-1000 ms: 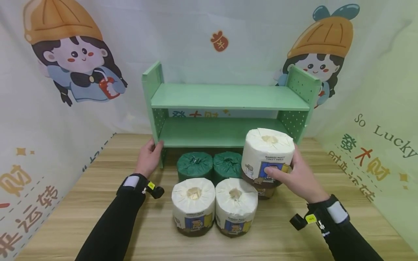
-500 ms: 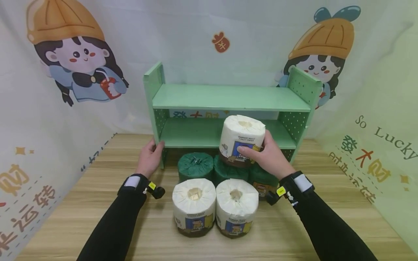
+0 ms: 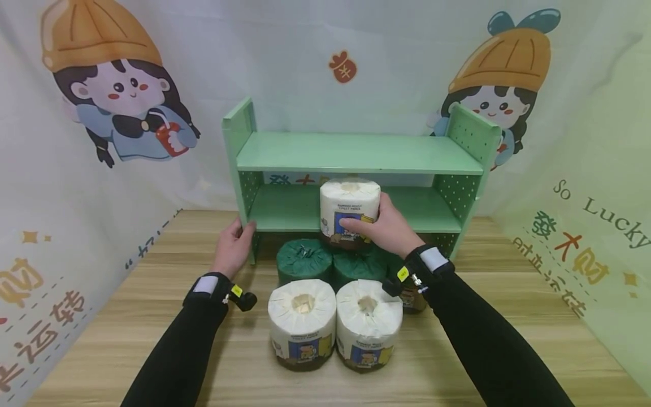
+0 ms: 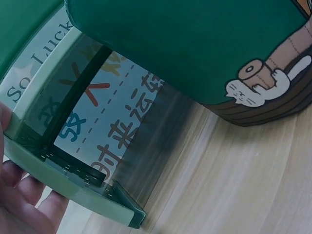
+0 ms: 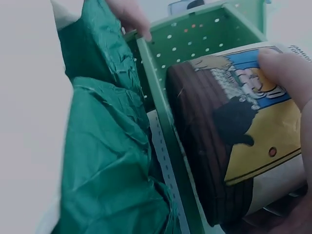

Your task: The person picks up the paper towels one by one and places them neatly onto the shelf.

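Observation:
My right hand [image 3: 391, 229] grips a white-wrapped toilet paper roll [image 3: 350, 209] from its right side, thumb across the printed front. The roll is upright at the front edge of the lower board of a green two-tier shelf [image 3: 356, 152], overlapping that edge in the head view. In the right wrist view its brown printed base [image 5: 200, 146] appears right at the green board. My left hand [image 3: 232, 246] holds the shelf's left side panel [image 3: 238, 164] near its lower end. The left wrist view has those fingers [image 4: 31, 190] curled around the panel's edge.
Two more white rolls [image 3: 302, 325] stand side by side on the wooden table [image 3: 168, 282] in front. Behind them are green-wrapped rolls [image 3: 304, 260], the right one [image 3: 414, 299] mostly hidden by my right wrist. A printed cloth backdrop [image 3: 295, 62] encloses the back and sides.
My right hand has carried the white roll leftward and up, from over the right green roll to the middle of the lower board. The left hand keeps its grip on the shelf.

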Available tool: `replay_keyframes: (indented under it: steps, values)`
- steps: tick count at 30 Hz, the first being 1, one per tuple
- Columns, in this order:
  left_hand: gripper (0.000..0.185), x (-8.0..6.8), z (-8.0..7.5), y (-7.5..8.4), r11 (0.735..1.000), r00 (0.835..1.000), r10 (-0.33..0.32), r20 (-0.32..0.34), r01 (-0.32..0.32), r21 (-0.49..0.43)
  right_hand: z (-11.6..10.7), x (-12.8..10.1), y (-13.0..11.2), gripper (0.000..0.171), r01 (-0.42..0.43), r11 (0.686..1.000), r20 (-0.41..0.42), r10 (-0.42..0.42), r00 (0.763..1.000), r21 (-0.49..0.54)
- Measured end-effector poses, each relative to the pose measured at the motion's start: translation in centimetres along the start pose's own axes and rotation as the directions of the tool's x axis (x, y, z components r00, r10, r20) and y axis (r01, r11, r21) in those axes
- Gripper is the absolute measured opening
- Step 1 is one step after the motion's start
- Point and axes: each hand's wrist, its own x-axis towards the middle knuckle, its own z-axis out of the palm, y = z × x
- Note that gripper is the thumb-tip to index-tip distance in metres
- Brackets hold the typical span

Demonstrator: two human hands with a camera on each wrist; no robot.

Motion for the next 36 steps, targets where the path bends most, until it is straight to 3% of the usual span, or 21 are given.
replay_keyframes:
  steps: [5, 11, 15, 29, 36]
  values:
    - [0.054, 0.0, 0.0, 0.0, 1.000, 1.000, 0.000, 0.000, 0.000, 0.001, 0.6, 1.5, -0.2, 0.098, 0.003, 0.999, 0.021, -0.002, 1.000, -0.047]
    - [0.053, 0.1, -0.1, 0.0, 1.000, 1.000, -0.006, -0.002, 0.005, -0.011, 0.8, 2.9, -1.1, 0.115, -0.045, 0.987, 0.043, 0.052, 0.998, -0.154]
    - [0.052, 0.2, 0.0, 0.0, 1.000, 1.000, -0.005, -0.006, 0.005, -0.008, 1.4, 3.9, -1.5, 0.116, -0.045, 0.980, 0.059, 0.058, 0.997, -0.194]
    - [0.051, 0.1, 0.0, -0.2, 1.000, 1.000, -0.004, 0.001, 0.004, -0.021, 3.7, 7.3, -2.0, 0.092, -0.018, 0.988, 0.036, 0.024, 0.999, -0.152]
    - [0.052, -0.1, -0.1, 0.1, 1.000, 1.000, -0.011, 0.000, 0.011, -0.012, 4.8, 8.0, -2.8, 0.069, 0.030, 0.993, 0.054, -0.024, 0.998, -0.116]
